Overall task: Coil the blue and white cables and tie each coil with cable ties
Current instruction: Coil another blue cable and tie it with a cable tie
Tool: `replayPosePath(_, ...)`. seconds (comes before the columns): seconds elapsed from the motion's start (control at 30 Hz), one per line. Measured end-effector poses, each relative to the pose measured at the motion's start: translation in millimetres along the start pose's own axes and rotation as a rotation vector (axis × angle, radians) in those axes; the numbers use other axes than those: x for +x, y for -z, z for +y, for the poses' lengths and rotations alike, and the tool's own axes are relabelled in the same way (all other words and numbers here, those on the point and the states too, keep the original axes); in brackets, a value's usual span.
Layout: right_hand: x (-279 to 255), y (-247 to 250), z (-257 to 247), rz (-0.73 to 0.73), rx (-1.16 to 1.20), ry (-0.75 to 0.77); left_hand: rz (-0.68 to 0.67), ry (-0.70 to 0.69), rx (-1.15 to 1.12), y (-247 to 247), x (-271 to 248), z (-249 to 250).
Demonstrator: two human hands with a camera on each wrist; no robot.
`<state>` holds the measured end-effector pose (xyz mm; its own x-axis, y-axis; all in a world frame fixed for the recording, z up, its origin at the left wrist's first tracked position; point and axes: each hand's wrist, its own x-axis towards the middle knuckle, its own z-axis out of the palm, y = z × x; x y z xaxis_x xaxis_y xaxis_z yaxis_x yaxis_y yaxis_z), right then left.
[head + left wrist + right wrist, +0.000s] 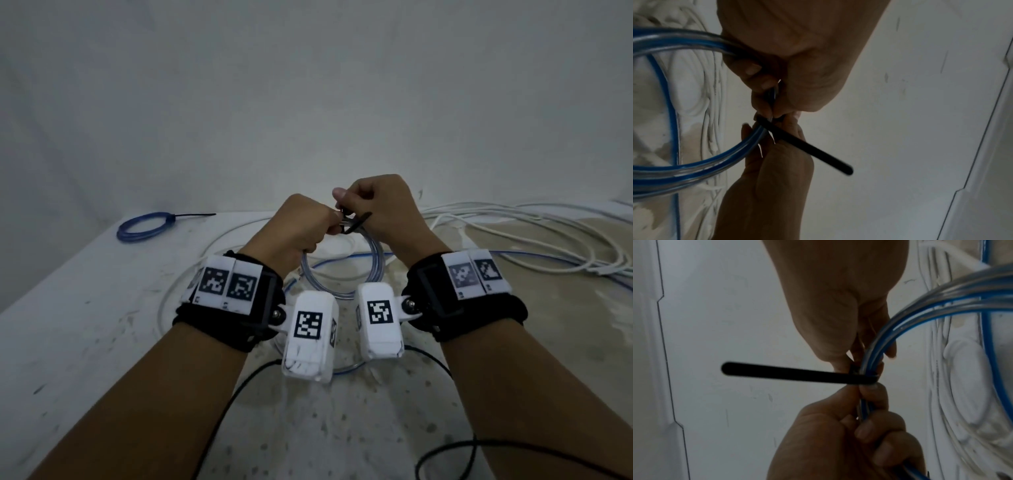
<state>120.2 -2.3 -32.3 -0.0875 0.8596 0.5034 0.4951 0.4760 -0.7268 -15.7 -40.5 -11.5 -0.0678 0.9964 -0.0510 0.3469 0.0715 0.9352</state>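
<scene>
Left hand (301, 228) gripping blue coil (342, 270), right hand (380, 209) pinching black cable tie (803, 146) round it, raised above table (85, 308).

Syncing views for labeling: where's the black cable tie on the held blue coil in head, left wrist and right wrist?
Head: black cable tie sits just above centre, between the left hand and right hand, atop the blue coil.
Left wrist: centre, tail running toward lower right.
Right wrist: centre, tail pointing left.
Shared landmark: the spot where the tie wraps the coil.
</scene>
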Motion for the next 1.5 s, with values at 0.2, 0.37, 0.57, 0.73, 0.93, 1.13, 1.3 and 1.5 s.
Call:
replayPosePath(0.2,7.9,-5.1,0.0,-0.022,-0.084,-0.016,0.047,0.045,-0.074,3.4,7.9,-9.4)
replayPosePath(0.37,11.3,10.3,-9.3,-0.245,-0.225,0.093,0.148,0.029,-0.190,19.7,15.1,-10.6)
replayPosePath(0.57,-0.1,14.9,-35.2,-0.326,-0.039,0.236,0.164,0.023,-0.175,25.4,18.7,-14.0)
replayPosePath(0.73,2.2,4.8,-31.1,-0.087,0.099,0.155,0.139,0.000,-0.170,20.8,15.1,-13.0)
replayPosePath(0.93,1.4,-1.5,-28.2,-0.068,-0.259,0.118,0.143,-0.020,-0.117,13.0,15.7,-11.2)
replayPosePath(1.13,-5.0,-0.3,-39.7,-0.109,-0.305,0.105,0.176,0.014,-0.133,15.6,17.3,-12.8)
replayPosePath(1.3,-5.6,1.1,-43.5,-0.110,-0.384,0.067,0.174,0.016,-0.142,16.6,16.8,-12.4)
replayPosePath(1.5,-6.9,0.7,-43.6,-0.030,-0.337,0.057,0.170,0.013,-0.120,16.6,16.2,-11.3)
